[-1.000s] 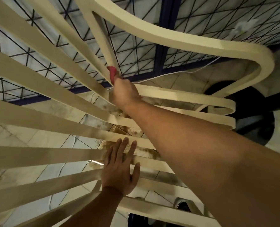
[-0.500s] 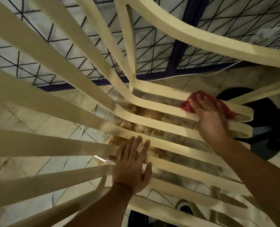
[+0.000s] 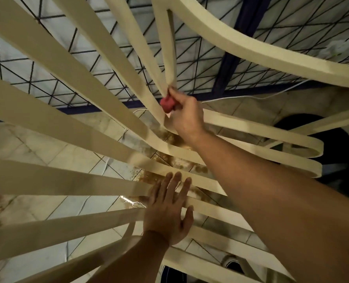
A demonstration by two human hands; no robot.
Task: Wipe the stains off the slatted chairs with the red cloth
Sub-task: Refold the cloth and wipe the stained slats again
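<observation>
A cream slatted chair (image 3: 71, 111) fills the view, its slats fanning out from the centre. My right hand (image 3: 187, 115) is closed around the bunched red cloth (image 3: 167, 104) and presses it against the spot where the upper slats converge. Only a small wad of cloth shows past my fingers. My left hand (image 3: 168, 211) lies flat, fingers spread, on the lower slats near the middle. Brown stains (image 3: 175, 160) show on the slats and floor between my two hands.
Tiled floor (image 3: 47, 156) with brown patches lies under the slats. A dark blue metal grille (image 3: 87, 64) stands behind the chair. A white cable (image 3: 251, 96) runs along its base. A dark round object (image 3: 337, 152) sits at the right, past the looped slat ends.
My right hand has carried the cloth from the looped slat ends at the right back left and up to where the slats converge. My left hand has stayed flat on the lower slats.
</observation>
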